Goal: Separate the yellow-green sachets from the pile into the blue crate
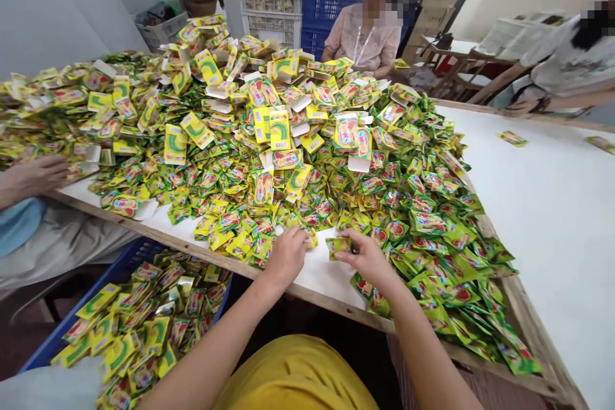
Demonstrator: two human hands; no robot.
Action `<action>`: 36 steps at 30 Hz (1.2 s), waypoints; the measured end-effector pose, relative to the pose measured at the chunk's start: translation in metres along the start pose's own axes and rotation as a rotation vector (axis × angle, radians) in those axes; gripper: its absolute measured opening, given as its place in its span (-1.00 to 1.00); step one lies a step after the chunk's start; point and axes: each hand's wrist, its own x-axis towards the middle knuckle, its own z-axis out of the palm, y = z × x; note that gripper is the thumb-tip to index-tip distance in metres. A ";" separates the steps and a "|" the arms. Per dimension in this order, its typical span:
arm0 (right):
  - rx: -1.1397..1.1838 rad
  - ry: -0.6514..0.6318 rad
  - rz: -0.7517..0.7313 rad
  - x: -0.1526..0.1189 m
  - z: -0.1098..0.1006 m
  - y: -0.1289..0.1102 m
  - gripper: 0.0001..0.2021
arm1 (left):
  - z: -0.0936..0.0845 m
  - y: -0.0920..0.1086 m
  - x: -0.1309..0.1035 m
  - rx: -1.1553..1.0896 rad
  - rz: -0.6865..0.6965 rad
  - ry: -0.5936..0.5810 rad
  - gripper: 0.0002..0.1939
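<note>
Right hand [359, 251], angled inward, narrowly pinches a green packet [335, 247]; left hand [289, 252] curls palm-down, hold unclear.

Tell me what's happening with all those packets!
The right hand holds a green packet over the table. The left hand is at a yellow packet; its grip is unclear. Packets and boxes are heaped in front, and more boxes lie in a blue crate below. Another person's hand is at the heap.

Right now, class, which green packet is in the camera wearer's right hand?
The green packet over the white tabletop, one end pinched by the right hand; green packets nearby lie heaped together.
</note>
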 end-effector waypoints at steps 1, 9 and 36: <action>-0.086 -0.014 -0.059 0.006 -0.001 -0.005 -0.78 | -0.001 0.001 -0.007 -0.011 0.039 -0.063 -0.84; -0.635 -0.378 -0.026 0.060 0.029 -0.027 -0.81 | -0.016 0.001 -0.038 -0.104 0.198 -0.233 -0.74; -0.460 0.041 0.156 0.024 0.043 0.010 -0.64 | -0.017 0.003 -0.039 -0.071 0.006 -0.226 -0.76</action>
